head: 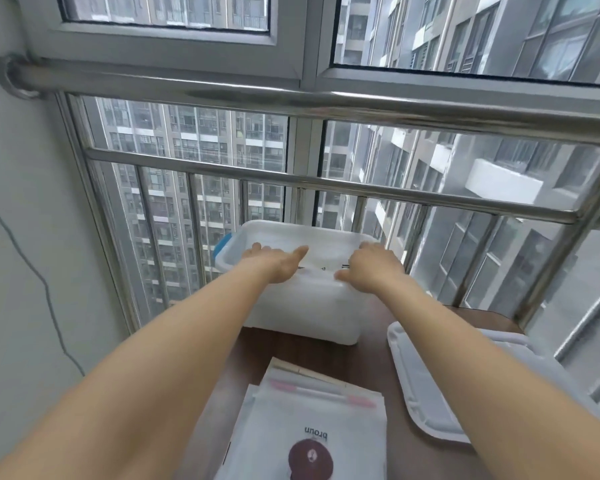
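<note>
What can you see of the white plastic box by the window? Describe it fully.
The box is rectangular, of milky see-through plastic, with rounded corners and a blue clip on its left end. It stands open, lidless, at the far edge of the dark table by the railing. The left hand and right hand reach into it, over a flat printed sheet.

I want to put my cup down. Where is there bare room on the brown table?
The best bare patch is the brown table strip between the white bin and the stack of bags. A narrower strip runs between the bags and the white lid. The far edge is crowded: the bin fills it.
</note>
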`<state>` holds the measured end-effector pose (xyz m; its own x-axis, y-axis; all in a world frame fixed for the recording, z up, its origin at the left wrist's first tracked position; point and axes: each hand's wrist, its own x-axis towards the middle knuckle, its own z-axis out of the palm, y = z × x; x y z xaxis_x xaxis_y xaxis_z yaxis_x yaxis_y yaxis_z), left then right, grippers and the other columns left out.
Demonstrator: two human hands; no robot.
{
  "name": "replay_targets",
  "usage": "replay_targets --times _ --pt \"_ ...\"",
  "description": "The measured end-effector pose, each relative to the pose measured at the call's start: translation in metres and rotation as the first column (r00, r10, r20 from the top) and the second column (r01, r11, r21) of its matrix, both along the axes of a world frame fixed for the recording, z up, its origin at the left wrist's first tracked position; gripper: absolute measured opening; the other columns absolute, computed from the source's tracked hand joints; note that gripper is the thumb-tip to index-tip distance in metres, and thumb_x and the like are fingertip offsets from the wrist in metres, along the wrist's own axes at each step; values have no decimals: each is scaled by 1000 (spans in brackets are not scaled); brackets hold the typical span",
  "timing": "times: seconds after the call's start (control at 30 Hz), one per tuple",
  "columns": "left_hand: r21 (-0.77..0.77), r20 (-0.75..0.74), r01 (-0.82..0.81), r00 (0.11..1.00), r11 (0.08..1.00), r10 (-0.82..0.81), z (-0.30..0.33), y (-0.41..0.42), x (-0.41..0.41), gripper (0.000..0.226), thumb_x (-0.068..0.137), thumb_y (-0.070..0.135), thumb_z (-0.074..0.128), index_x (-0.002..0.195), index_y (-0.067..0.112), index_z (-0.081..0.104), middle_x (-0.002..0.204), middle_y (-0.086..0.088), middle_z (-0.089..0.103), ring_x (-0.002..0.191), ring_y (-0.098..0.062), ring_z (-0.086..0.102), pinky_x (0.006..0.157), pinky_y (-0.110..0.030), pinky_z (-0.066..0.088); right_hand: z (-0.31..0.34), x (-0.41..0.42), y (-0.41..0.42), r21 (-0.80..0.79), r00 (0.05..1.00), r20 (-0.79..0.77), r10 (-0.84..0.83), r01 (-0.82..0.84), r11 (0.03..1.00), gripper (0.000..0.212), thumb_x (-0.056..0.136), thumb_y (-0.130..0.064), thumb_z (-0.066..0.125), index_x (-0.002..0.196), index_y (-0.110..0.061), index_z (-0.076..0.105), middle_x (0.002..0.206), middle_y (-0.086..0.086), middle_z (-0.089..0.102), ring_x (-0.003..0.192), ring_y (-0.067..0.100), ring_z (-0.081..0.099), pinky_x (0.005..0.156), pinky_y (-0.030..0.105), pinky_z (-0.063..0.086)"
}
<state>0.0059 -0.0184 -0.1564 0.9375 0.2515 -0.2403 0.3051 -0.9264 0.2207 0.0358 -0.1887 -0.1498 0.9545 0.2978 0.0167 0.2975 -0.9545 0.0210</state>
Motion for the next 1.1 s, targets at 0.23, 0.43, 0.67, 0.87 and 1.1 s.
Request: replay_targets --times 0.23,0.43,0.67,0.87,1.1 --pt "-115 -93 15 995 993 -26 -4 -1 14 93 80 79 -1 145 24 35 155 -7 26 142 -31 23 116 -48 14 5 10 18 -143 963 -267 -48 10 990 49 96 -49 38 126 -13 50 130 2 51 122 26 46 102 37 33" --pt "-183 44 -9 999 983 17 -2 -3 19 87 88 71 6 137 12 47 146 -10 41 131 -32 40 111 -45 27 0 10 16 113 977 -211 3 21 993 43 98 -46 32 103 -11 56 101 4 61 105 26 53 94 36 35" --pt "-213 485 86 874 973 29 18 -20 -44 26 92 24 43 92 8 64 96 -10 67 87 -29 62 88 -44 50 10 -68 -4 634 997 73 17 -59 771 32 96 -22 40 107 -8 66 108 8 67 106 26 57 89 34 45" --pt "-265 537 131 843 955 33 9 -35 -151 22 91 21 48 95 10 66 96 -9 68 91 -28 61 83 -39 52 1 -183 -34 781 996 89 -6 -66 621 29 93 -11 46 114 -7 65 118 6 65 113 18 57 91 20 37" --pt "-270 411 220 907 938 -94 -35 -47 -247 24 93 21 47 102 12 68 102 -2 66 91 -19 57 78 -27 45 -47 -265 -61 719 999 -22 31 -5 695 25 92 -13 50 112 -12 65 114 4 67 106 16 59 79 13 34"
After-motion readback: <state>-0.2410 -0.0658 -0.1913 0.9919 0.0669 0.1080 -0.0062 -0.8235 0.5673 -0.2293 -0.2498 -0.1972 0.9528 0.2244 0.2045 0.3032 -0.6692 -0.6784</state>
